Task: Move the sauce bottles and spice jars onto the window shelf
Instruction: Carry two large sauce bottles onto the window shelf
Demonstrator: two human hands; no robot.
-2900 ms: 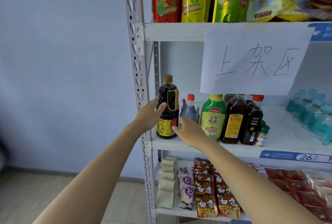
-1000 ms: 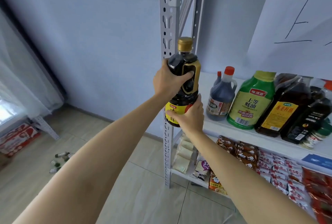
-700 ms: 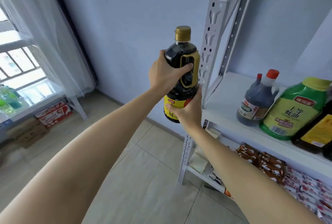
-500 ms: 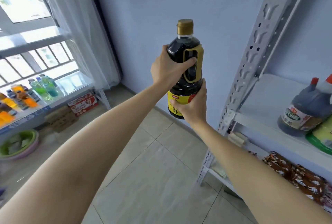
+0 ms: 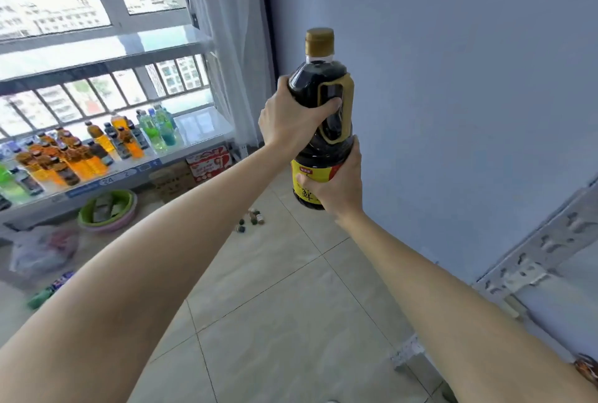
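You held the bottle point(image 5: 320, 118) upright, left hand point(image 5: 293, 121) wrapped high, right hand point(image 5: 336, 182) cupping its base. It had not reached the window shelf point(image 5: 197, 140), whose right end looked free.

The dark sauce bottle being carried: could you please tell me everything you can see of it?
The sauce bottle is tall clear plastic, filled nearly to the neck with near-black liquid. It has a gold screw cap, a tan moulded handle on its shoulder and a yellow label with red trim low down. It is held upright in the air before the blue wall. The left hand wraps its shoulder at the handle, and the right hand cups its base, partly covering the label.
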